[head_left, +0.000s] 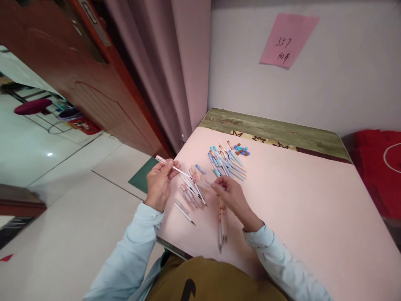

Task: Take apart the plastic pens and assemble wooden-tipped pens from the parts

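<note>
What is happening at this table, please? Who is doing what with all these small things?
A person in pale blue sleeves sits at a pink table covered with pen parts. The left hand holds up a thin white refill at the table's edge. The right hand rests on the table among loose parts; whether it grips one is unclear. Blue-capped pens lie in a pile beyond it, with small blue and brown bits behind them. A few long pens lie beside the right wrist.
</note>
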Demonstrator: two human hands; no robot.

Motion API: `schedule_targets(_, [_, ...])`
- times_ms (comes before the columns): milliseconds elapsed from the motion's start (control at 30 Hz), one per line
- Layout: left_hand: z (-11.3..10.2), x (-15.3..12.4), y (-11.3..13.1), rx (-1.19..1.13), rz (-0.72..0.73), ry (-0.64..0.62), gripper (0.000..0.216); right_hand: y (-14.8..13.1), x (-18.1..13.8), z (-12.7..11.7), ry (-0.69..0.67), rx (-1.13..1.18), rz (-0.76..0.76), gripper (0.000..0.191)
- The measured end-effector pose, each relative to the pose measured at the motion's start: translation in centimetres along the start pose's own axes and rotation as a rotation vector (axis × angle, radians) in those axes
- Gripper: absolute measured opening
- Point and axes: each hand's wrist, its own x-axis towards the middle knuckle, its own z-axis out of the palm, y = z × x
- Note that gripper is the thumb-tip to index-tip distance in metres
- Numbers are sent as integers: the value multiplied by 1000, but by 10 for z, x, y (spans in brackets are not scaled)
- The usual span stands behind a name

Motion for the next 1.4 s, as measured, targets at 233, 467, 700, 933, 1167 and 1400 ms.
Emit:
schedule_targets(233, [5,-6,-34,133,-178,-150,34,-3,35,18,67,-539,-52,23])
schedule_targets(467, [-2,0,-39,310,-140,-112,35,9,35,21,41,-515,-107,27])
schedule_targets(700, [-12,34,-36,651,17,-83,32,8,15,-6,101,-392,-123,24])
schedule_targets(933, [-19,36,-34,1105,144,-153,18,24,-51,-16,-101,-745,44,40])
schedule_targets(1167, [-7,-2,-49,1484,289,-249,34,28,-70,-2,-99,-873,92,30])
schedule_targets(1400, [-1,-10,-31,1415,297,-324,30,20,-75,-18,-53,-430,55,26])
